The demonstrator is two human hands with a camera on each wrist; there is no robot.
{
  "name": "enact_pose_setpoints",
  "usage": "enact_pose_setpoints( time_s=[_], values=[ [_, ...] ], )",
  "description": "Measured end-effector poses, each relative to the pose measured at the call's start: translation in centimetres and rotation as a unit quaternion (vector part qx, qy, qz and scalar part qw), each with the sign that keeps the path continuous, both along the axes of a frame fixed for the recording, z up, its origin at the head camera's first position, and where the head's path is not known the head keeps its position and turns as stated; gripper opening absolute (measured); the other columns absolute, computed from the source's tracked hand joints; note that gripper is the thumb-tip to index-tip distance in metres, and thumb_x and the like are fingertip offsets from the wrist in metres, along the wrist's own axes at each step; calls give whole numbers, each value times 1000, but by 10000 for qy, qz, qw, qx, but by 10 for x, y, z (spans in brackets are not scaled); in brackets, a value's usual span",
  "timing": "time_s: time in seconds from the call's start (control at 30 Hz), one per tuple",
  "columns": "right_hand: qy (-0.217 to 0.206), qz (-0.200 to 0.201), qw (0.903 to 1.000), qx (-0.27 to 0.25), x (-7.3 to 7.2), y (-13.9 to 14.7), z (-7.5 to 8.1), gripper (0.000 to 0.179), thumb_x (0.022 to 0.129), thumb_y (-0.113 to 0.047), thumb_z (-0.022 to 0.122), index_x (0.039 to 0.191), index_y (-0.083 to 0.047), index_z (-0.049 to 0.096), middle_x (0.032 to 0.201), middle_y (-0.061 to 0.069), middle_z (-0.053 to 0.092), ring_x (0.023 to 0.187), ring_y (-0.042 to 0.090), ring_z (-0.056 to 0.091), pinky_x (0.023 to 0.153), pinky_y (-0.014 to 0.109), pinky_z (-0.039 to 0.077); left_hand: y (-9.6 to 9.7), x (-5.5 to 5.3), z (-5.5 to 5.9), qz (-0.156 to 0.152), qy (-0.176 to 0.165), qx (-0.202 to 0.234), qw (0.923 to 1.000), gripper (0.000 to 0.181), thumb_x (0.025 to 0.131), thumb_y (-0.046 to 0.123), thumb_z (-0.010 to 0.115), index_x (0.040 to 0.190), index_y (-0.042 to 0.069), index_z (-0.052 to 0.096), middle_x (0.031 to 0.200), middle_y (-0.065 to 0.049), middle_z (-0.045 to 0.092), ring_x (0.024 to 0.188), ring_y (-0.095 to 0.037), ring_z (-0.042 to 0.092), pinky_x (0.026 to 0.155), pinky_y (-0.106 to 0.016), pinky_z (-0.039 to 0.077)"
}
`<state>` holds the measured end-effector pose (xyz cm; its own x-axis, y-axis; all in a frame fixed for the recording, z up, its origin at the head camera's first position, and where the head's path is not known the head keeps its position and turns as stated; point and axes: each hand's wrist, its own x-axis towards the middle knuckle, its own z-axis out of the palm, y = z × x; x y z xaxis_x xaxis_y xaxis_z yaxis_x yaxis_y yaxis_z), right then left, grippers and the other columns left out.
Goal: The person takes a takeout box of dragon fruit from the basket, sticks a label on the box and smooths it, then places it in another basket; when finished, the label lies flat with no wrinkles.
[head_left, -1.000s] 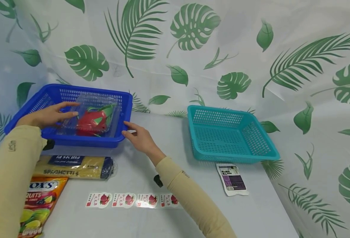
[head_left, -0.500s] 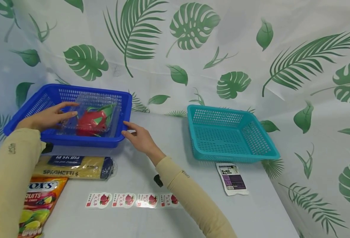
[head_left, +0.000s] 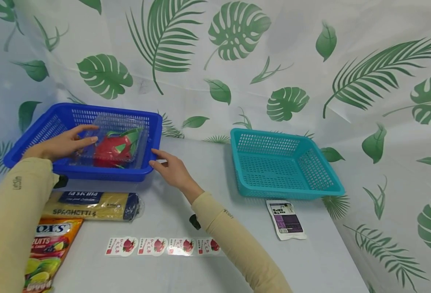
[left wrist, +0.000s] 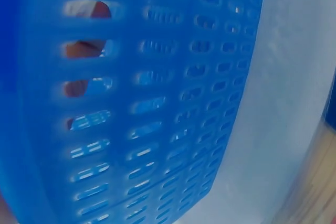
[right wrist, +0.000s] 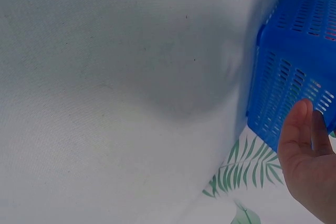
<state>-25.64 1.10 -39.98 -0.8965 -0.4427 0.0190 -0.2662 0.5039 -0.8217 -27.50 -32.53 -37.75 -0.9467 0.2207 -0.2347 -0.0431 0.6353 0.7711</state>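
In the head view, my left hand (head_left: 63,143) reaches over the near left side of a blue plastic basket (head_left: 105,174). Its index finger and thumb stretch out at the left edge of a clear plastic box (head_left: 142,140) inside; its other fingers are partly hidden. A red item with green leaf-like parts (head_left: 111,149), resembling a dragon fruit, shows in or under the clear box; I cannot tell which. Through the basket's slots, the left wrist view shows parts of fingers (left wrist: 86,49). My right hand (head_left: 171,169) holds the basket's right end at the rim, thumb outside.
A spaghetti pack (head_left: 92,206) lies before the blue basket, with a candy bag (head_left: 52,248) nearer me. Several dragon fruit stickers (head_left: 157,246) line the table's front. At right stand a teal basket (head_left: 270,167) and a small white-and-purple pouch (head_left: 286,220). A leaf-print sheet (head_left: 186,53) hangs behind.
My left hand has shifted very slightly to the right. The right hand and the baskets stay in place; the head view drifts a little.
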Motion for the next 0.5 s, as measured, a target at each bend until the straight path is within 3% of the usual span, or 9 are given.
enact_pose_setpoints(
  time_s=[0.5],
  values=[
    [-16,2,10000,42,1,0,1,49,100,-33,56,147,-21,46,135,4,58,107,16,63,86,28,52,2,2,3,132,161,167,9996,72,100,50,49,155,14,17,86,-14,47,66,-26,50,56,-40,49]
  ],
)
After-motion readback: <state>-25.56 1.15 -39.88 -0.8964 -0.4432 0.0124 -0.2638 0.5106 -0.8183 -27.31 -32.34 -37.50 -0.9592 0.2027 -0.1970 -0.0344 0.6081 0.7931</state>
